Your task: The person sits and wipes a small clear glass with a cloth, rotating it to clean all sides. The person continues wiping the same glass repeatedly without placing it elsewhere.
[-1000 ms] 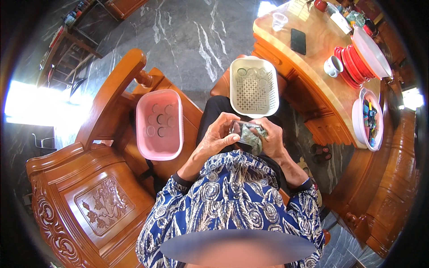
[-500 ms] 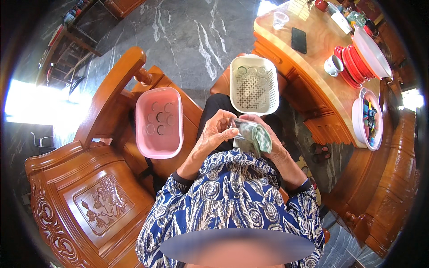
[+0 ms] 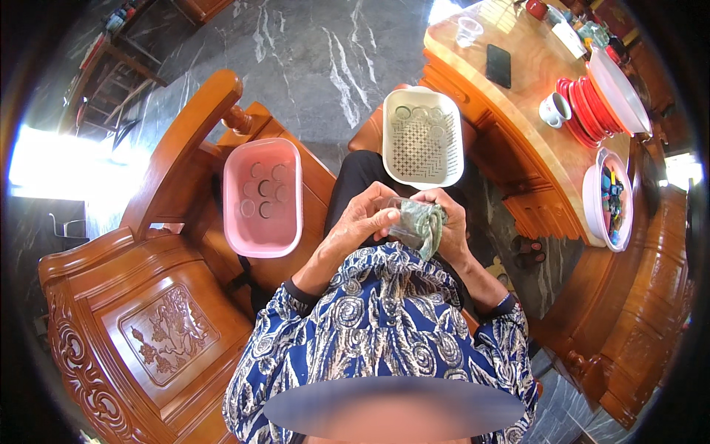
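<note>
Over the lap, the left hand (image 3: 360, 222) grips a clear glass (image 3: 403, 220), fingers curled around its side, while the right hand (image 3: 448, 222) presses a green-grey cloth (image 3: 427, 225) against it, fingers closed on the cloth. Just beyond the knees stands a cream perforated basket (image 3: 423, 140) holding several clear glasses along its far edge. On the wooden seat to the left sits a pink tub (image 3: 262, 197) with glasses inside. On the wooden worktop (image 3: 518, 96) to the right: a dark phone (image 3: 499, 65), a white cup (image 3: 553, 111), stacked red plates (image 3: 584, 107), and a white bowl (image 3: 608, 200) of colourful small items.
</note>
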### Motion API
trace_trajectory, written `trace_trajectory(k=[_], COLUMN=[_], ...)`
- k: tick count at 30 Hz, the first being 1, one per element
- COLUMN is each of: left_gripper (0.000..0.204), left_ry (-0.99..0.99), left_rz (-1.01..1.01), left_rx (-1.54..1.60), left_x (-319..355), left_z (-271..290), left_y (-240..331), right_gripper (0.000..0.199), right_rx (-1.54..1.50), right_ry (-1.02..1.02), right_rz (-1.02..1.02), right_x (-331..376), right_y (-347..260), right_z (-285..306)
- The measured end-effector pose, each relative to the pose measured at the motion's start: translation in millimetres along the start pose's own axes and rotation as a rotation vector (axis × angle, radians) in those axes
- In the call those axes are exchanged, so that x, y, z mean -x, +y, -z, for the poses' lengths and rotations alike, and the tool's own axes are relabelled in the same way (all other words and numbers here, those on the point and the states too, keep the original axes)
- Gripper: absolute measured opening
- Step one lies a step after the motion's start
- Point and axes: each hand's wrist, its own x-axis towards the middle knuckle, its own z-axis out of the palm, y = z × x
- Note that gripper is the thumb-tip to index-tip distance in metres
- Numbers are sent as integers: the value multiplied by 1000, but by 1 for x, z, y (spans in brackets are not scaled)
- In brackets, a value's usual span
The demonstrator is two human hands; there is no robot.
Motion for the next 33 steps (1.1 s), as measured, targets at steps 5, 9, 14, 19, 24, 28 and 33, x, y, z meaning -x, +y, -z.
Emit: trace_trajectory(k=[5, 9, 14, 19, 24, 28, 33], left_gripper=[47, 52, 59, 55, 47, 48, 45], left_ry=[17, 24, 36, 56, -27, -97, -60], left_rz=[-290, -373, -575, -352, 30, 63, 44], left_rx=[-265, -514, -832, -547, -218, -151, -127], left_x=[-4, -3, -3, -1, 2, 2, 6], left_z=[0, 4, 6, 2, 18, 7, 4], left_y=[-9, -8, -3, 4, 1, 1, 6], right_gripper=[16, 18, 20, 13, 23, 39, 38], right_rx=[-477, -682, -592, -422, 336, 709, 766], right_ry=[-27, -79, -221, -89, -117, -151, -87], right_rz=[-346, -469, -556, -405, 183, 535, 591], right_x=[-3, -1, 1, 0, -3, -1, -2], right_y=[14, 23, 37, 15, -4, -10, 2], right_z=[0, 0, 8, 5, 12, 14, 12])
